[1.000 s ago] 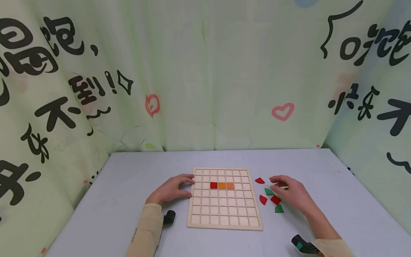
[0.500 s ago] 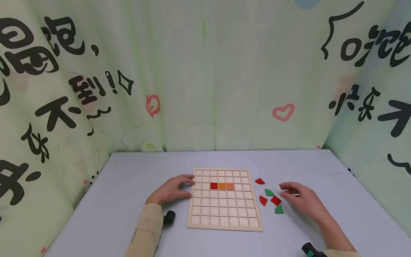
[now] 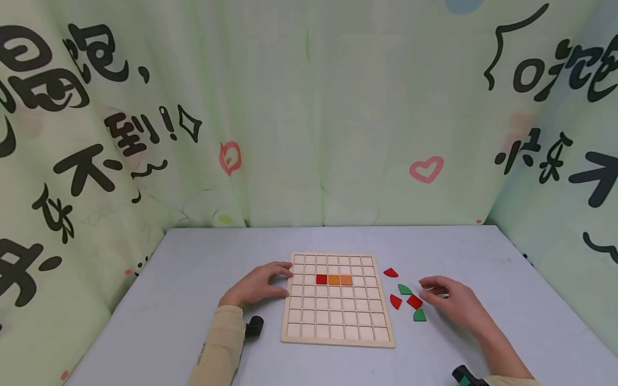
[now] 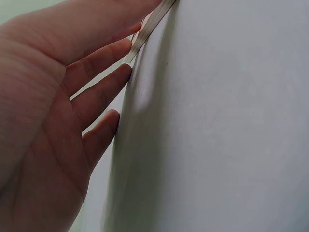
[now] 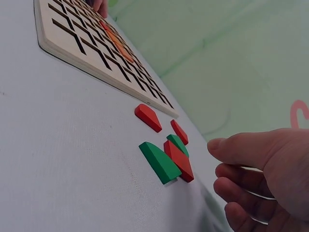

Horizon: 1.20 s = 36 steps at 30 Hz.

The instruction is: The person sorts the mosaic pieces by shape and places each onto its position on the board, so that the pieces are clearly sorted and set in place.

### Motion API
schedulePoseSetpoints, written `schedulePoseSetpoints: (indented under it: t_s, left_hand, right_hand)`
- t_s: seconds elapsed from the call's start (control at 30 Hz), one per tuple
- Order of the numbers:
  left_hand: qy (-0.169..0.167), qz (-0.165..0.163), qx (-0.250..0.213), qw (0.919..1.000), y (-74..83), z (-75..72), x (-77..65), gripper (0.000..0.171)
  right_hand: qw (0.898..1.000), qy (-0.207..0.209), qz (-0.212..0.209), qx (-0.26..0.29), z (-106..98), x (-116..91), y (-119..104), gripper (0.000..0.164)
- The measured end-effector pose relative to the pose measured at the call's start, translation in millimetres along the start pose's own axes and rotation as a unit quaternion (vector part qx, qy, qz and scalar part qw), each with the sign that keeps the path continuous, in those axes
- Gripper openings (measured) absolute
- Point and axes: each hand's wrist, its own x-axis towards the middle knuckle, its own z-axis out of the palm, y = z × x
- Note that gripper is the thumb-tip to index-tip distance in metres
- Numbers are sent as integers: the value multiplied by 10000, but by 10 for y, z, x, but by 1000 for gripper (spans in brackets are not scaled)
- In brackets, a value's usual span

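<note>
A wooden grid board (image 3: pixel 338 315) lies on the table, with one red square (image 3: pixel 321 279) and two orange squares (image 3: pixel 340 280) side by side in its cells. My left hand (image 3: pixel 258 284) touches the board's left edge with its fingertips and thumb, fingers spread. To the right of the board lie a red square (image 3: pixel 414 302), two red quarter-round pieces (image 5: pixel 147 117) and two green quarter-round pieces (image 5: pixel 159 162). Beside these pieces hovers my right hand (image 3: pixel 454 300), fingers loosely bent and nothing held in the right wrist view.
A pale cloth covers the table (image 3: pixel 217 246). Behind and at both sides hang light green curtains (image 3: pixel 367 107) with dark lettering and pink hearts. Each forearm wears a black device, such as the left wrist device (image 3: pixel 254 326).
My right hand has drawn back to the right and slightly toward me, away from the loose pieces, then stayed nearly still. My left hand and the board look unchanged.
</note>
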Motion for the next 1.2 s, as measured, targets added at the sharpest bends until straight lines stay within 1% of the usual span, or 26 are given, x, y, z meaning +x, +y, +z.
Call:
schedulePoseSetpoints:
  t_s: [0.2,0.5,0.77,1.0,1.2]
  left_hand:
    - [7,5,28,10000,-2,1,5,42]
    - [24,-37,-11,10000,-1,5,17,41]
    - [27,16,-16,10000,-8,4,14,41]
    - [15,30,4,10000,-11,1,13,41]
    - [18,37,31,10000,-9,1,11,41]
  right_hand:
    - [9999,-112,25,-6,25,10,5,43]
    - [9996,-216,26,-179,80,17,14,40]
    - [9993,-297,-157,-136,115,13,-2,32]
    - [9993,-248,-228,-174,134,30,6,27]
    - [9995,-18,-154,-268,129,27,43,30]
